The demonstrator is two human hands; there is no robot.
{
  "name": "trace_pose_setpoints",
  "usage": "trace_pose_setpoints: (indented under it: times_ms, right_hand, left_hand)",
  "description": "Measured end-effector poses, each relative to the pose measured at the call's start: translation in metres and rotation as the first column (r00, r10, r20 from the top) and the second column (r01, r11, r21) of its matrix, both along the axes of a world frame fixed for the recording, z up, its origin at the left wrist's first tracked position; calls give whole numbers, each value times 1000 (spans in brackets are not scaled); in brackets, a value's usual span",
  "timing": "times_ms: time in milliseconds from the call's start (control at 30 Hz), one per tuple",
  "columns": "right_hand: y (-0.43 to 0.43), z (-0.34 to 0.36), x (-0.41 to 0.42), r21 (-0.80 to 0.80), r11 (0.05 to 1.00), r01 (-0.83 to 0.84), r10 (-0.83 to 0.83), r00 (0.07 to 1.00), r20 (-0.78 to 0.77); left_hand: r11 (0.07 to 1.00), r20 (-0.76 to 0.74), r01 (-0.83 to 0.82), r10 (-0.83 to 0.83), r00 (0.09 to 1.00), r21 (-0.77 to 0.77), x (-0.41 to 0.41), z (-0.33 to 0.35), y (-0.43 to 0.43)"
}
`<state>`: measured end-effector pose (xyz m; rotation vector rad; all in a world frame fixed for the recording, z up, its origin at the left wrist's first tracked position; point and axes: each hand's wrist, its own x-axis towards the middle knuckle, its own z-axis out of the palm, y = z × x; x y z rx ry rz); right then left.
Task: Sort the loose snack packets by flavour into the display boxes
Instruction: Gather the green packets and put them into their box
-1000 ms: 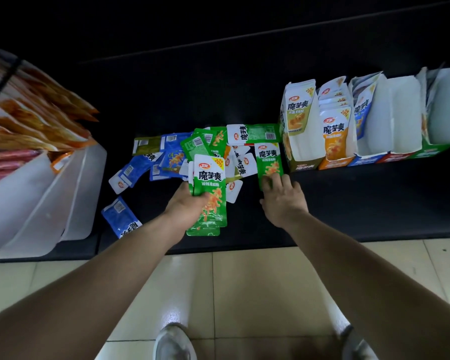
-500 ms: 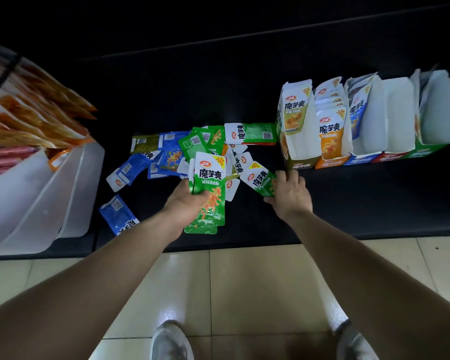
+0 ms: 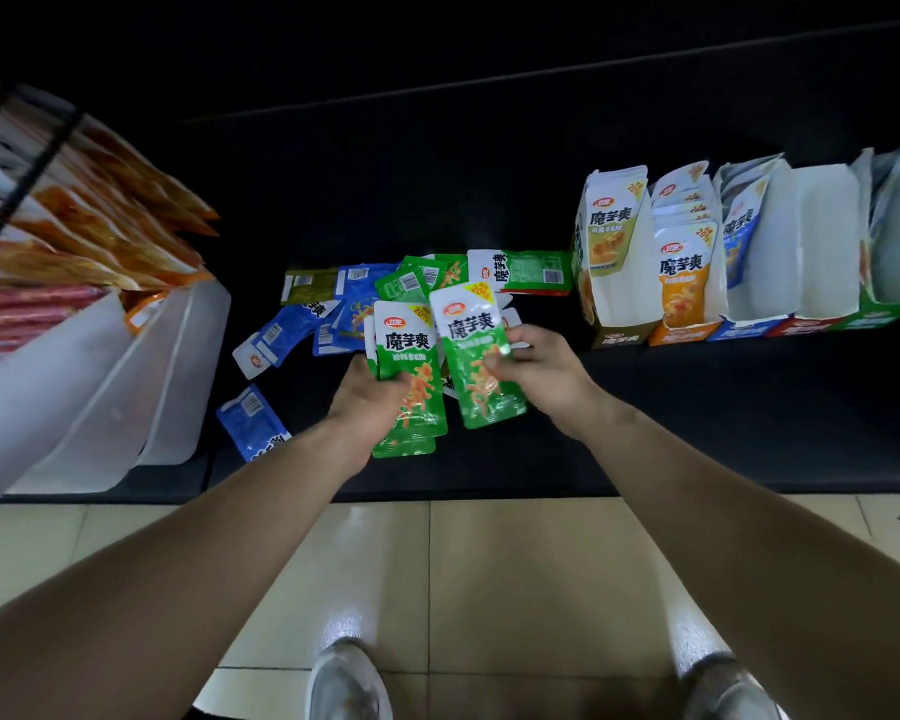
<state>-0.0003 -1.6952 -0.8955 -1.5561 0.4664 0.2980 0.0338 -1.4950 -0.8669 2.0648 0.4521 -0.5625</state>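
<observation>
While my left hand (image 3: 367, 407) grips a stack of green packets (image 3: 406, 340), fingers curled round its lower half, my right hand (image 3: 541, 371) pinches a single green packet (image 3: 468, 330) just beside that stack; both hang well to the left of the row of display boxes (image 3: 822, 241), above the black shelf (image 3: 697, 407). Part of the sorting looks done; the olive box (image 3: 622, 337) at the left end of the row holds olive packets standing upright; the orange box (image 3: 684, 332) next to it is packed with orange ones; the blue box (image 3: 749, 327), third along, has a few blue ones; the red box (image 3: 811, 324), fourth along, shows me only white walls; the green box (image 3: 884, 311) at the right end is partly cut off, and I cannot tell what stands in it. Plenty is left; the loose heap (image 3: 385, 298) lies left of the row, with a sideways green packet (image 3: 526, 270) just beside the olive box; in it I see more greens, several blue packets (image 3: 287, 335), one olive packet (image 3: 307, 285), and a lone blue packet (image 3: 250, 423) farthest from the row. I judge that I am gathering the greens, which must go to the far right end of the row; the blues and the olive wait after that; roughly mid-job, I think.
</observation>
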Motion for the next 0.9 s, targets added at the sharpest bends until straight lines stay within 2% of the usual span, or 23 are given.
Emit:
trace_pose_setpoints:
  times_ms: [133,167,233,300,400,433,467,500,533,567,633,700,767,900]
  right_hand:
    - [27,7,1,90,996,-25,26,1000,-7]
    - [32,8,2,103,994,-21,23,1000,-17]
    - [38,10,5,73,996,-48,51,998,-30]
    - [37,11,10,-36,993,-114,112,993,-40]
    - [23,1,23,-111,992,-57,52,998,-42]
    - [16,-6,29,-202,979,-32,27,999,-29]
    - [6,-13,36,-364,930,-52,53,999,-9]
    - [-4,-21,46,-550,828,-109,126,992,-7]
    - [-15,-29,56,-701,690,-180,214,976,-40]
    - [-24,-36,67,-787,562,-252,286,953,-101]
    - [-39,-49,86,-817,421,-393,372,897,-239]
    - [-46,-57,98,-797,360,-486,405,850,-336]
    - [-42,-62,98,-817,299,-493,390,845,-367]
    - [-25,-66,73,-915,28,-403,369,855,-365]
  left_hand:
    - [955,-44,-115,107,993,-272,-2,7,-15]
    - [948,-52,-122,112,992,-295,-2,8,-17]
    - [971,-7,-23,22,1000,-238,-3,8,-16]
    - [985,34,62,-57,998,-161,-2,4,-11]
    - [991,21,5,-2,1000,-132,6,4,-8]
    - [992,15,-23,25,1000,-122,11,2,-6]
    - [992,16,-37,39,999,-117,15,1,-5]
    - [992,19,-51,54,998,-116,19,-1,-3]
    - [992,27,-59,62,998,-111,23,-2,-1]
    - [993,30,-66,69,997,-103,26,-3,0]
    - [992,24,-75,78,997,-97,29,-4,0]
    - [991,20,-74,77,997,-110,29,-4,0]
    - [991,14,-65,67,998,-114,28,-5,0]
    - [995,-4,-39,39,999,-87,24,-4,1]
